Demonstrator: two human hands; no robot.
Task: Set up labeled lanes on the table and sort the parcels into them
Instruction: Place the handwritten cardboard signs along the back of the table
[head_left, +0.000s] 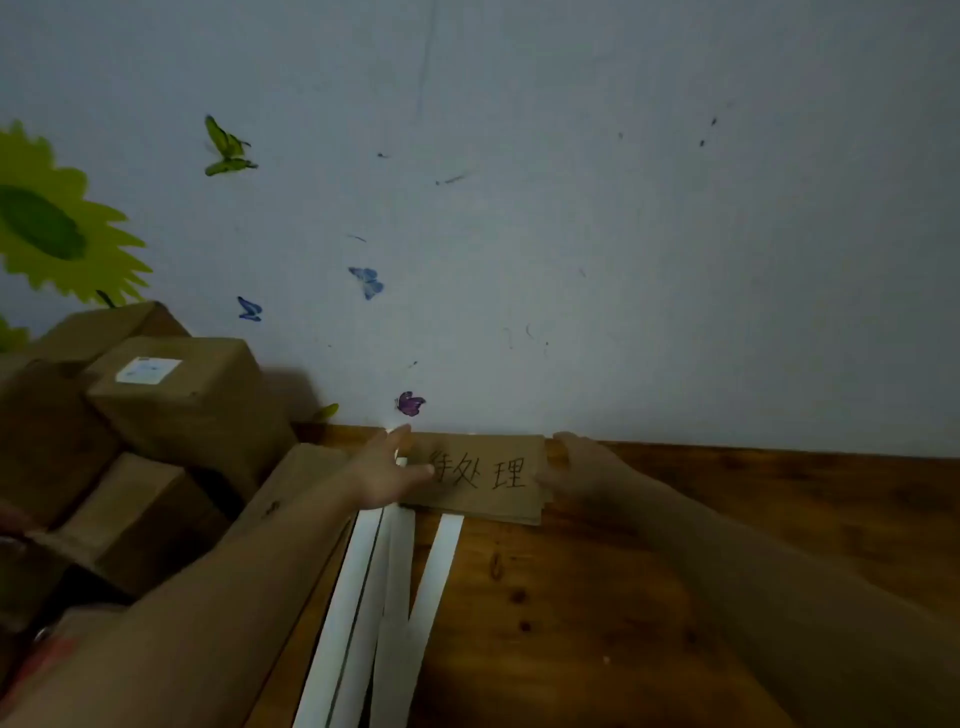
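Note:
A brown cardboard label (483, 480) with black handwritten characters lies on the wooden table (727, 519) against the wall; it looks like a thin stack of cards. My left hand (389, 475) rests on its left end with straight fingers, the thumb lying over the first character. My right hand (582, 467) holds its right edge, fingers curled round it. Several long white paper strips (395, 582) run from under the label toward me. Brown cardboard parcels (176, 405) are piled at the left of the table.
The pale wall (571, 234) with butterfly stickers and a green flower decal rises right behind the table's far edge. One parcel in the pile carries a white shipping sticker (148, 370). Bare wood stretches to the right of the label.

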